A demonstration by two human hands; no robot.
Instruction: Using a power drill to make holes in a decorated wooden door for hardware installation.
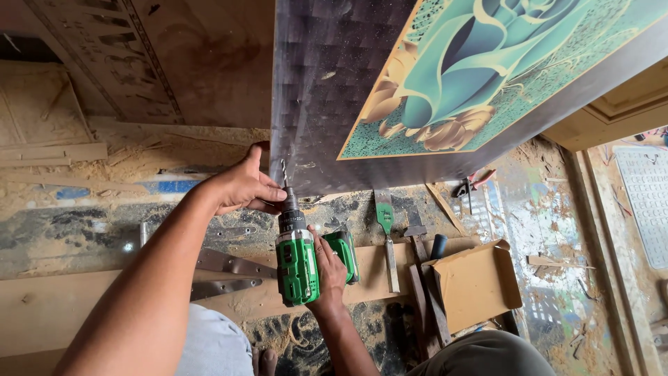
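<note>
Right hand (327, 268) grips green drill (297, 261); left hand (243, 184) pinches its chuck beside floral-printed panel (431, 76).

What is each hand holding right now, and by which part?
The right hand grips the green cordless drill by its handle; the left hand pinches the drill's chuck.
</note>
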